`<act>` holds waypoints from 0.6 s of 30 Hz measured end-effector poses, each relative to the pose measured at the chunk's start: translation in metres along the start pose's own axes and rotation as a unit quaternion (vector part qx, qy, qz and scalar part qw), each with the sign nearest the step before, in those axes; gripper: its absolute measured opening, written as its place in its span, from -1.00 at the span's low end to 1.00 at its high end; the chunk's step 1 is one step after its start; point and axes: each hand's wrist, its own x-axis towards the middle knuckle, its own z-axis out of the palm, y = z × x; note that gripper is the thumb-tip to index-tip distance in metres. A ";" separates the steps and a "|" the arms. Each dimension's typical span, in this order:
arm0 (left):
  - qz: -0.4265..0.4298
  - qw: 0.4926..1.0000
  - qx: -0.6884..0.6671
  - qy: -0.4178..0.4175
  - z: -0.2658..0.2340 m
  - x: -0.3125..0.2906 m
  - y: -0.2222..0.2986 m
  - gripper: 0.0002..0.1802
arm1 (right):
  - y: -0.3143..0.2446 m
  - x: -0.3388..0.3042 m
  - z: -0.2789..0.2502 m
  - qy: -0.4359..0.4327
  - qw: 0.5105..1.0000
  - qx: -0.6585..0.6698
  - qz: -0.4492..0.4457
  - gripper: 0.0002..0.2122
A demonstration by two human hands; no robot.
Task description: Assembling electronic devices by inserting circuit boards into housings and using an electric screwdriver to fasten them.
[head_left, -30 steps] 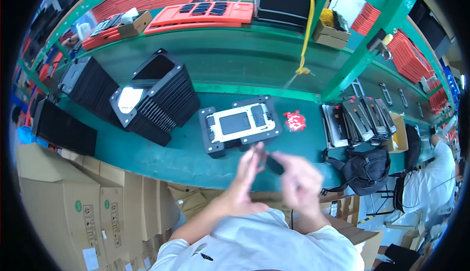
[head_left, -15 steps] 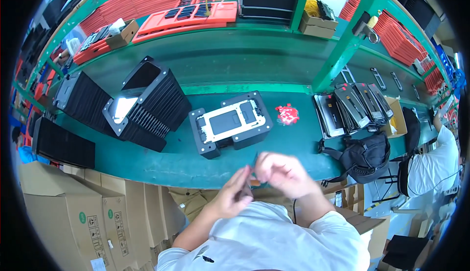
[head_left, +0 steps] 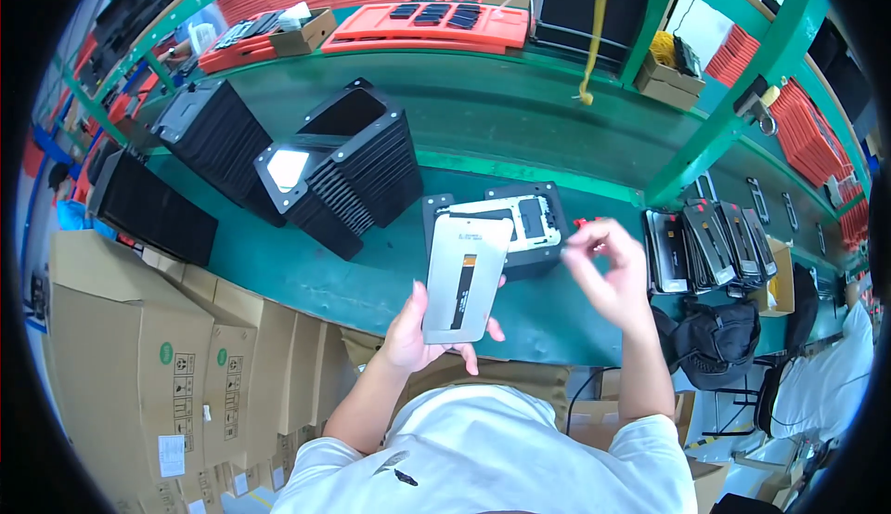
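A long green worktop (head_left: 311, 277) carries a black blocky fixture (head_left: 531, 263) cradling a white rectangular frame (head_left: 512, 208). Over the worktop, the left hand (head_left: 410, 338) grips a flat silver rectangular panel (head_left: 468, 280); the right hand (head_left: 613, 274) hovers nearby, fingertips close together, its contents unclear.

Green workbench (head_left: 306, 282); green post (head_left: 710, 147) toward right; green shelf (head_left: 548, 61) above

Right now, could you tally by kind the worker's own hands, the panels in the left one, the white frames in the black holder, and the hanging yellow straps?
Hands: 2 (left hand, right hand)
Silver panel: 1
White frame: 1, in the black holder
Yellow strap: 1
Total: 5
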 end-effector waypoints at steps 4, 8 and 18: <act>0.020 1.000 0.012 -0.008 0.011 0.006 0.013 0.01 | -0.053 0.025 0.017 -0.263 0.899 0.322 0.138 -0.52; 0.042 0.995 0.095 0.000 0.000 0.009 0.037 -0.05 | -0.038 0.052 0.005 -0.534 0.809 0.225 0.098 -0.52; 0.161 0.721 0.668 0.087 -0.001 0.040 0.082 -0.28 | -0.002 0.085 -0.060 -0.231 0.964 -0.065 0.112 -0.73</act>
